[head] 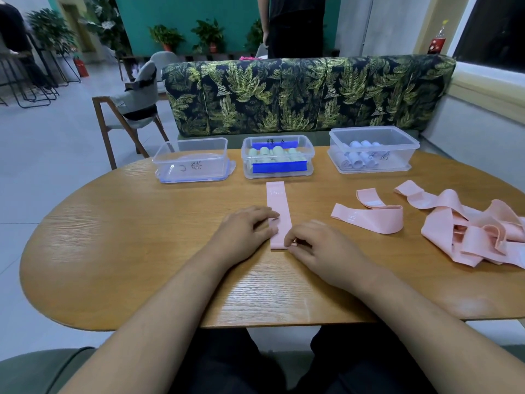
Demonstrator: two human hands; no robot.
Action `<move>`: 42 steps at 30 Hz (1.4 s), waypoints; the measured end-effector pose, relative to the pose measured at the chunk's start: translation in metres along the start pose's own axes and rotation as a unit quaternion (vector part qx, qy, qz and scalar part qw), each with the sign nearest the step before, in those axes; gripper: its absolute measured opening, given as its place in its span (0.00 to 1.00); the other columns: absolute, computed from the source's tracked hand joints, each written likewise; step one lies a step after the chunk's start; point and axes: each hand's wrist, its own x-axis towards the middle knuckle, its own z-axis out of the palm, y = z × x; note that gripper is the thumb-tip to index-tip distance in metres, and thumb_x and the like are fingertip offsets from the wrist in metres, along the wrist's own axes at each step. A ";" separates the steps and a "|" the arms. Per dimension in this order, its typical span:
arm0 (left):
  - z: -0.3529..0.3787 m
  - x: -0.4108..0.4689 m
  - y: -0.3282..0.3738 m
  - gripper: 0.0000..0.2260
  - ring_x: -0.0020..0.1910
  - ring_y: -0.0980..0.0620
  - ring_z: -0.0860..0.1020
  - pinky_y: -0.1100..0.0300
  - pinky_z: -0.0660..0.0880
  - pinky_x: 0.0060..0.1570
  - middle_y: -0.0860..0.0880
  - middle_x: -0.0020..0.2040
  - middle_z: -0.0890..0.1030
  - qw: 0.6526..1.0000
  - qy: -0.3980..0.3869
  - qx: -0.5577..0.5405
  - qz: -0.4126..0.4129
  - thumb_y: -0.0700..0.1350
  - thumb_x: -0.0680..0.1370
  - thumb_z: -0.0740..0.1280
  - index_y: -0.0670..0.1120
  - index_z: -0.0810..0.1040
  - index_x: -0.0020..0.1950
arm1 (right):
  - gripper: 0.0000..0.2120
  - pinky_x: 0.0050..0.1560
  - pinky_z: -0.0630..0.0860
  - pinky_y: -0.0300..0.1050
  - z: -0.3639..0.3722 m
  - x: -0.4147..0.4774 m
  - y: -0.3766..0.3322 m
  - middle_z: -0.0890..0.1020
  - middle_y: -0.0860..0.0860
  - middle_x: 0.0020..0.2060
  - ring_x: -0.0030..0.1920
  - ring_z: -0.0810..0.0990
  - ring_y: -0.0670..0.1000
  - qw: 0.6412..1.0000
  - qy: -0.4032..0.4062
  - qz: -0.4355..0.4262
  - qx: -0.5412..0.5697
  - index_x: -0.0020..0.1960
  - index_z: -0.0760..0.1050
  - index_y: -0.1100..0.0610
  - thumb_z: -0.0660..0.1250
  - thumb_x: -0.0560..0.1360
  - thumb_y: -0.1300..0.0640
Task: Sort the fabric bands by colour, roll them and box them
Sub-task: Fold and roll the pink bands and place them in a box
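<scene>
At frame centre on the counter [142,237] lies the pink band [277,206], judged light and limp; my left hand [244,234] presses its edge flat-fingered, my right hand [318,248] pinches the near end, where I would grip.

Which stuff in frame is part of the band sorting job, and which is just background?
Job: flat pink band under left hand and right hand; loose pink bands; empty box; box of green rolls; box of pale rolls.
Background: sofa, chair, potted plants, red bottle.
</scene>
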 end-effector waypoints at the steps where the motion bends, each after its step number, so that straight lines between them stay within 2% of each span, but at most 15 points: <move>1: -0.001 0.000 0.001 0.17 0.72 0.59 0.73 0.46 0.67 0.74 0.62 0.73 0.77 1.000 -0.008 0.013 -0.001 0.61 0.81 0.67 0.64 0.80 0.69 | 0.03 0.51 0.67 0.36 0.001 0.001 0.000 0.80 0.38 0.47 0.51 0.72 0.39 1.000 0.006 -0.002 0.003 0.51 0.79 0.45 0.69 0.81 0.53; 4: -0.002 -0.001 0.005 0.16 0.76 0.59 0.69 0.47 0.61 0.76 0.63 0.76 0.73 0.999 -0.033 0.036 -0.012 0.61 0.83 0.65 0.66 0.78 0.71 | 0.02 0.52 0.68 0.34 0.004 -0.004 0.001 0.80 0.37 0.48 0.51 0.72 0.39 1.000 0.027 -0.011 0.007 0.52 0.79 0.47 0.69 0.82 0.54; 8: -0.003 -0.002 0.005 0.15 0.74 0.59 0.71 0.50 0.64 0.77 0.60 0.75 0.75 1.000 -0.020 0.009 -0.013 0.58 0.83 0.67 0.62 0.81 0.69 | 0.03 0.53 0.67 0.31 0.005 -0.009 0.002 0.81 0.38 0.49 0.52 0.73 0.40 0.999 0.042 -0.028 -0.004 0.54 0.81 0.48 0.70 0.82 0.55; 13: -0.006 -0.007 0.007 0.13 0.73 0.60 0.73 0.56 0.67 0.75 0.58 0.75 0.77 1.000 -0.008 -0.021 -0.016 0.54 0.83 0.68 0.57 0.83 0.68 | 0.06 0.57 0.74 0.44 0.009 -0.006 0.007 0.82 0.40 0.51 0.54 0.76 0.46 0.998 0.046 -0.030 0.002 0.56 0.84 0.49 0.68 0.83 0.54; 17: -0.007 -0.013 0.007 0.13 0.71 0.60 0.74 0.51 0.71 0.71 0.61 0.72 0.77 0.998 -0.003 -0.002 0.059 0.47 0.84 0.66 0.58 0.82 0.66 | 0.11 0.59 0.74 0.47 0.013 -0.005 0.009 0.82 0.39 0.55 0.56 0.74 0.46 0.999 0.040 -0.013 -0.007 0.60 0.83 0.47 0.65 0.84 0.55; 20: -0.007 -0.014 0.008 0.15 0.64 0.59 0.79 0.50 0.75 0.67 0.61 0.63 0.82 0.995 -0.021 0.013 0.097 0.39 0.82 0.65 0.55 0.84 0.61 | 0.14 0.63 0.72 0.46 0.012 -0.005 0.008 0.79 0.36 0.57 0.60 0.71 0.44 0.999 0.023 0.007 -0.023 0.65 0.81 0.44 0.62 0.85 0.53; 24: -0.010 -0.017 0.011 0.17 0.61 0.58 0.80 0.51 0.76 0.64 0.60 0.59 0.84 0.998 -0.004 0.007 0.056 0.42 0.78 0.60 0.55 0.85 0.57 | 0.17 0.65 0.72 0.49 0.010 -0.005 0.001 0.77 0.35 0.60 0.63 0.69 0.43 0.997 0.010 0.029 -0.066 0.70 0.79 0.43 0.57 0.86 0.48; 29: -0.010 -0.019 0.015 0.18 0.60 0.56 0.81 0.51 0.77 0.63 0.59 0.59 0.85 0.999 -0.004 0.017 0.040 0.44 0.76 0.60 0.55 0.86 0.57 | 0.21 0.72 0.64 0.49 0.007 -0.002 -0.005 0.73 0.38 0.71 0.71 0.64 0.44 0.992 -0.018 0.058 -0.109 0.77 0.70 0.40 0.55 0.86 0.45; 32: -0.013 -0.020 0.016 0.18 0.58 0.54 0.80 0.52 0.76 0.61 0.57 0.57 0.85 0.999 -0.014 0.019 0.026 0.46 0.77 0.58 0.56 0.83 0.60 | 0.23 0.77 0.59 0.51 0.008 0.000 -0.002 0.68 0.38 0.77 0.77 0.60 0.46 0.987 -0.045 0.071 -0.134 0.81 0.64 0.40 0.52 0.86 0.43; 34: -0.016 -0.023 0.018 0.14 0.55 0.52 0.79 0.55 0.74 0.56 0.55 0.53 0.83 0.999 -0.022 0.019 0.019 0.48 0.81 0.60 0.58 0.78 0.63 | 0.24 0.79 0.58 0.53 0.009 0.004 0.001 0.64 0.39 0.80 0.80 0.57 0.48 0.984 -0.063 0.081 -0.146 0.82 0.61 0.40 0.50 0.86 0.41; 36: -0.017 -0.026 0.020 0.10 0.53 0.53 0.77 0.54 0.73 0.54 0.56 0.50 0.81 0.998 -0.025 0.036 0.041 0.51 0.82 0.63 0.59 0.75 0.63 | 0.25 0.79 0.57 0.54 0.009 0.008 0.004 0.62 0.39 0.81 0.82 0.55 0.50 0.981 -0.077 0.090 -0.151 0.83 0.59 0.40 0.49 0.86 0.40; 39: -0.015 -0.025 0.021 0.09 0.55 0.53 0.77 0.49 0.75 0.58 0.57 0.50 0.82 0.994 -0.025 0.078 0.065 0.55 0.82 0.64 0.58 0.76 0.61 | 0.26 0.80 0.55 0.55 0.010 0.011 0.004 0.60 0.39 0.82 0.82 0.54 0.50 0.980 -0.089 0.101 -0.144 0.84 0.56 0.40 0.47 0.86 0.40; 42: -0.014 -0.022 0.019 0.08 0.56 0.53 0.78 0.48 0.76 0.59 0.57 0.53 0.83 0.995 -0.015 0.078 0.053 0.55 0.84 0.64 0.58 0.79 0.61 | 0.27 0.80 0.55 0.53 0.011 0.008 0.003 0.62 0.39 0.82 0.82 0.56 0.49 0.985 -0.061 0.097 -0.126 0.84 0.56 0.42 0.50 0.86 0.41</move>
